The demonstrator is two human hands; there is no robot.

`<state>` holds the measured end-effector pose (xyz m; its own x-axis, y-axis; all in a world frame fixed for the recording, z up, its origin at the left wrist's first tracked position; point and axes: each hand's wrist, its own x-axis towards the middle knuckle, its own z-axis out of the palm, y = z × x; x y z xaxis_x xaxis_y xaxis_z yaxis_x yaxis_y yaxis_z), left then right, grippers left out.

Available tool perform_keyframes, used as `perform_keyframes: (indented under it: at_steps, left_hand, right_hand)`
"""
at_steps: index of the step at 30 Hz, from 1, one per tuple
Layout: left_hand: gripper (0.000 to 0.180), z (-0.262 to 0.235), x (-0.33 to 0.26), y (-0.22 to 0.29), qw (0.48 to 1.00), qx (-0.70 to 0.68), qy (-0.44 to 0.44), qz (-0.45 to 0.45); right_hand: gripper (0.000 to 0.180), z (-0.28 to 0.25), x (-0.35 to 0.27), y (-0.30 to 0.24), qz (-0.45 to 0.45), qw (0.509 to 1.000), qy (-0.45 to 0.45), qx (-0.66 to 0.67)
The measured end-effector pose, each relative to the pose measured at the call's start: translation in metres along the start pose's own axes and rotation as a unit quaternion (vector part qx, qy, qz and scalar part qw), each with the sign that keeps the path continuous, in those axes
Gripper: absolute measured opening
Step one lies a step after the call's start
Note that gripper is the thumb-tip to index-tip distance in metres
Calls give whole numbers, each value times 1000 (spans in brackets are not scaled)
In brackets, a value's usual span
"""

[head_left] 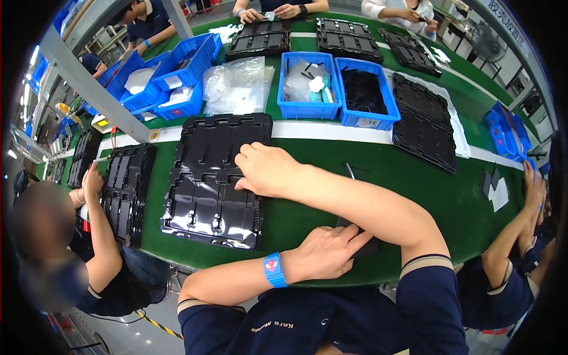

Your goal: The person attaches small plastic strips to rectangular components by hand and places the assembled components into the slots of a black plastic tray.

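The black moulded tray (213, 183) lies flat on the green conveyor belt (426, 189), straight ahead of the person, its near edge close to the belt's front rim. The right hand (266, 170) reaches across the body and rests on the tray's right edge about halfway along, fingers curled downward and pressed onto the plastic; whether they pinch anything small there cannot be told. The left hand (328, 251) crosses under the right forearm and lies on the belt just right of the tray's near corner, fingers closed loosely over a flat dark part (355, 236), of which only an edge shows. A blue wristband (273, 270) sits on the left wrist.

Just left of the tray lies a second black tray (126, 192), which a neighbouring person's hand (92, 177) touches at its left side. Beyond the tray's far edge runs a white strip, and behind it lie clear plastic bags (236, 89). To the right of the bags stand two blue bins (337, 89), one with bagged pieces, the other with dark parts. Further right of the tray a stack of black trays (423, 121) rests on a white sheet. More blue bins (171, 77) stand behind the tray to the left.
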<state>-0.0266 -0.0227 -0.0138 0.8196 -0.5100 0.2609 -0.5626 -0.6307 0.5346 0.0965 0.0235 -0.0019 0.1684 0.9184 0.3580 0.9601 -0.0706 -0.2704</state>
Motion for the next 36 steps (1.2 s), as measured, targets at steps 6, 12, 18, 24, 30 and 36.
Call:
perform_keyframes:
  at_steps: [6, 12, 18, 24, 30, 36]
  left_hand:
    - [80, -13, 1, -1, 998, 46, 25, -24]
    - [81, -18, 7, -5, 995, 68, 61, -45]
    - [83, -27, 12, -5, 986, 69, 87, -124]
    - [82, -29, 16, -6, 977, 77, 59, -187]
    - [81, -29, 18, -10, 976, 78, 78, -188]
    - [80, -27, 16, -10, 978, 79, 69, -179]
  right_hand:
    - [38, -45, -66, 49, 78, 948, 74, 298]
    - [15, -85, -184, 55, 353, 781, 200, 475]
    - [10, -102, -229, 64, 398, 752, 266, 453]
    - [12, -85, -226, 58, 368, 744, 206, 518]
    - [10, -84, -219, 53, 373, 715, 177, 565]
    - [11, -83, -222, 56, 340, 743, 185, 546]
